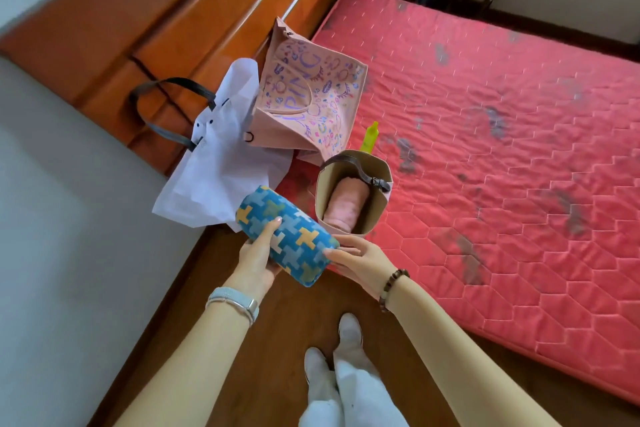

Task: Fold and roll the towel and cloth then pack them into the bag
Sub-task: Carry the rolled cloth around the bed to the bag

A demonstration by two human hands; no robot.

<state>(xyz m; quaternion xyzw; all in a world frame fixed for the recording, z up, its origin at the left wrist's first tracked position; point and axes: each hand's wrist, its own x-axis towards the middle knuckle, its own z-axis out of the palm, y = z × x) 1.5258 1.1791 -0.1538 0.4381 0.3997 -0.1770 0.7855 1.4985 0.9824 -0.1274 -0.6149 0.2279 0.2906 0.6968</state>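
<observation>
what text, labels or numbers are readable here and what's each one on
"PING", last letter maybe C: big purple letters on the pink doodle-printed tote bag.
Smaller purple scrawl lower on that bag: too warped to read.
Blue cross-patterned cloth roll, beige paper bag: no text seen.

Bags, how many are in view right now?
3. A white bag with dark handles against the headboard, a pink printed tote standing beside it, and a small tan bag in front, holding a pink roll. More could hide behind them.

Rolled cloth (289, 236) between hands (256, 262) (362, 262), pink towel (346, 208) inside tan bag (376, 199)
</observation>
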